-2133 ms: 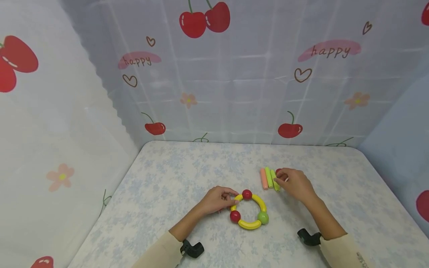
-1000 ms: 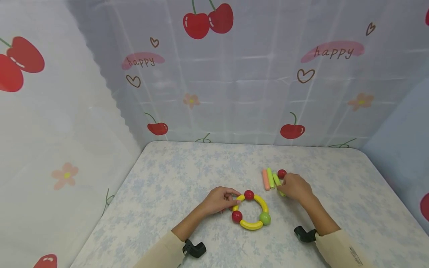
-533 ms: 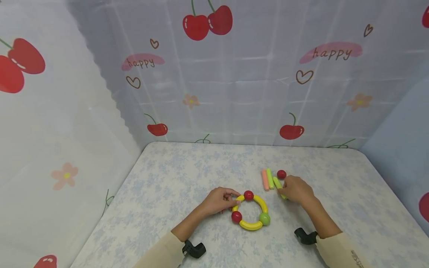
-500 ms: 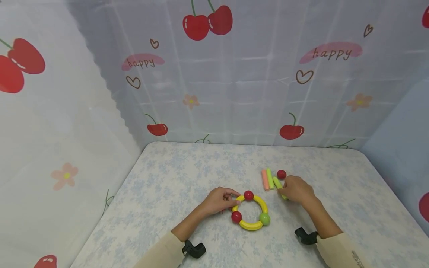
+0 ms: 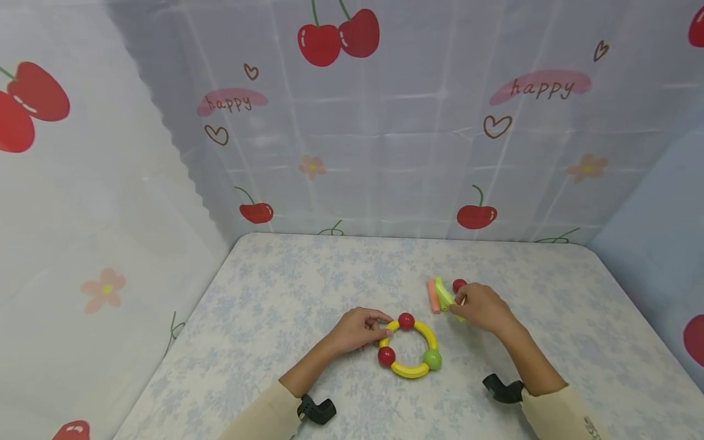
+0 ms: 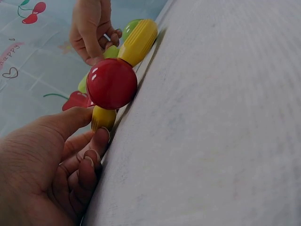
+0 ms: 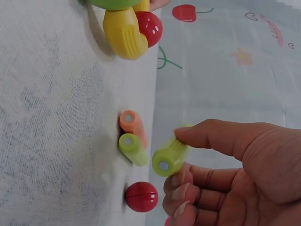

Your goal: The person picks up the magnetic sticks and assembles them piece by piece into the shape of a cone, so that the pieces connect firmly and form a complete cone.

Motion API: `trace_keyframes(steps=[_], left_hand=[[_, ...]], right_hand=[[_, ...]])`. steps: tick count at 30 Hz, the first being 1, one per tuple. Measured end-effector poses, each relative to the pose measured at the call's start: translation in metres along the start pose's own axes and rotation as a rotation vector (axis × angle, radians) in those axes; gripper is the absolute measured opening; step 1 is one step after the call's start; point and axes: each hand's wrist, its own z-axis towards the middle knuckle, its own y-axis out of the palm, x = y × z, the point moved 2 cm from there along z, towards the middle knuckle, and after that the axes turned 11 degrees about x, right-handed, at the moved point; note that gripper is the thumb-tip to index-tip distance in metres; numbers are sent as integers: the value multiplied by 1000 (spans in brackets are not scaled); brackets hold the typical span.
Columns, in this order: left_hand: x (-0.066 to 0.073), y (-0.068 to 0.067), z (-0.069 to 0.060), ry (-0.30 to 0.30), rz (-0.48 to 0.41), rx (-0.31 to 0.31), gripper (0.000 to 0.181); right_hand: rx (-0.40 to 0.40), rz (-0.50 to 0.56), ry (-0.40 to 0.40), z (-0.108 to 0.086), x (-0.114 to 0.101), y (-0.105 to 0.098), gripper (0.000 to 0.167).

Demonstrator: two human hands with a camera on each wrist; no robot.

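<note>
My left hand pinches one yellow curved rod of a ring lying on the table. The ring joins yellow curved rods with two red balls and a green ball. Above the tabletop, the thumb and fingers of my right hand pinch a lime-green magnetic rod, tilted, a grey magnet showing at its end. Beside it on the table lie a second lime-green rod, an orange rod and a loose red ball, partly hidden by my right hand in the head view.
The table has a pale blue floral cover. A cherry-printed curtain hangs behind its back edge, and another white sheet hangs along the left side. Black wrist cameras stick out near both sleeves.
My right hand first draws the lime-green rod away from the others, then raises it off the table and slightly back. In the head view it now overlaps the second rod. My left hand stays on the ring.
</note>
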Motion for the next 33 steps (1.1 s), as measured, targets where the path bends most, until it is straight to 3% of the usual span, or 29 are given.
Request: trace_keyframes(steps=[23, 33], left_hand=[[-2, 0, 1, 4, -1, -9, 29], [-1, 0, 1, 3, -4, -7, 28]], right_hand=[[158, 289, -261, -3, -26, 22, 18], [153, 353, -338, -7, -35, 32, 13]])
